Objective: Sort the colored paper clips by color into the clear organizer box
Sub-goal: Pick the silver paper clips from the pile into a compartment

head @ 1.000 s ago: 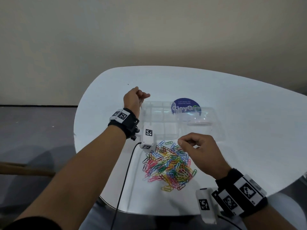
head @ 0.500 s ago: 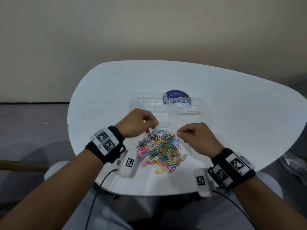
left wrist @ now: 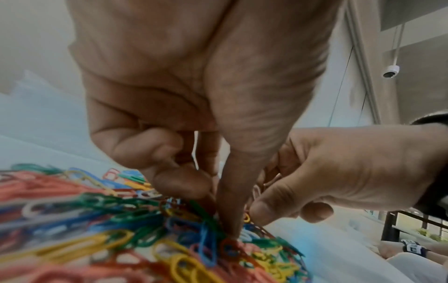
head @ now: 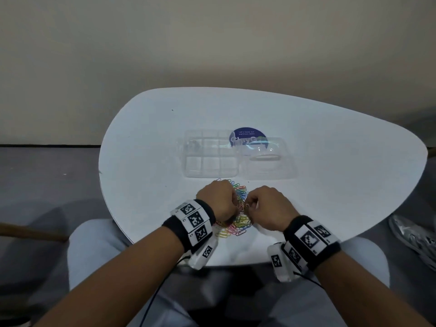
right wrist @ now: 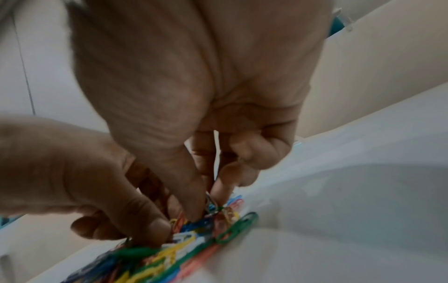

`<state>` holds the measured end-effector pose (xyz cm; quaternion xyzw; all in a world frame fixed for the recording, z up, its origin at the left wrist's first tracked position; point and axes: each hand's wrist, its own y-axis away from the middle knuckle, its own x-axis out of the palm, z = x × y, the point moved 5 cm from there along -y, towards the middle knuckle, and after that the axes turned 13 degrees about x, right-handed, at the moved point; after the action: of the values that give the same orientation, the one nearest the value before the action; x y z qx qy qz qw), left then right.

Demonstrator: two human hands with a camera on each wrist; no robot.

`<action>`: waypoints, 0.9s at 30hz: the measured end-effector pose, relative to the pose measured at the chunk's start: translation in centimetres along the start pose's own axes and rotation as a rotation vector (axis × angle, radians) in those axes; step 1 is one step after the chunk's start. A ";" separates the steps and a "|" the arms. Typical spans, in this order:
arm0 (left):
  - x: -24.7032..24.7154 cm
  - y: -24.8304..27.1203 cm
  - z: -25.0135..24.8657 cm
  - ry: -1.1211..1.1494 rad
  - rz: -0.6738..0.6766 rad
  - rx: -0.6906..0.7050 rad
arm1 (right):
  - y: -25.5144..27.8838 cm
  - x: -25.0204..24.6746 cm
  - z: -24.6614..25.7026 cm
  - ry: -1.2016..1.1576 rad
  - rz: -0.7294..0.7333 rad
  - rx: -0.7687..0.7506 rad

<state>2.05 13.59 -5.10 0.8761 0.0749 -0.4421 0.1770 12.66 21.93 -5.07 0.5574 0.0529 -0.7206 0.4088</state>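
Note:
A heap of colored paper clips (head: 238, 220) lies on the white table, near its front edge. Both hands hover over the heap, fingers curled. My left hand (head: 232, 202) digs thumb and forefinger into the heap (left wrist: 121, 220) and pinches at a clip there; which clip it has is hidden. My right hand (head: 251, 206) pinches a white paper clip (right wrist: 209, 201) between thumb and forefinger, just above the heap. The clear organizer box (head: 210, 154) stands beyond the heap, its lid (head: 266, 161) folded open to the right. Its compartments look nearly empty.
A round blue sticker (head: 247, 138) shows behind the box. The table (head: 342, 180) has bare surface left and right of the box. A cable (head: 153, 300) hangs from the left wrist. A silver shoe (head: 412, 234) is on the floor at the right.
My left hand came back from the box's left end to the heap and now reaches into it. The right hand drew in beside it. The head moved back, so the table looks farther away.

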 end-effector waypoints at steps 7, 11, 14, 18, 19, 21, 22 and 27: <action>-0.5 0.3 0.7 0.040 -0.006 -0.007 | -0.1 -1.5 -1.0 -0.284 0.003 -0.002; -0.9 0.7 1.2 0.118 -0.032 -0.002 | 0.4 -1.7 -0.8 -0.286 -0.005 -0.010; -1.5 1.2 1.4 0.171 -0.074 -0.002 | 0.9 -1.4 -0.3 -0.238 0.018 -0.037; -2.0 1.5 1.8 0.244 -0.117 -0.033 | 0.9 -0.9 0.5 -0.206 0.040 -0.056; -2.1 1.5 1.9 0.240 -0.128 -0.038 | 0.9 -0.7 0.8 -0.197 0.044 -0.066; -2.2 1.5 2.1 0.237 -0.148 -0.048 | 1.0 -0.7 1.3 -0.180 0.039 -0.086; -2.3 1.6 2.2 0.246 -0.158 -0.054 | 1.0 -0.8 1.5 -0.183 0.033 -0.087; -2.0 1.7 2.9 0.546 -0.171 -0.079 | 0.3 -1.9 1.9 -0.311 0.001 -0.045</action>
<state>-0.82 10.94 -4.63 0.9456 0.2105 -0.2001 0.1464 11.51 21.75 -2.60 0.4296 0.0047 -0.7967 0.4251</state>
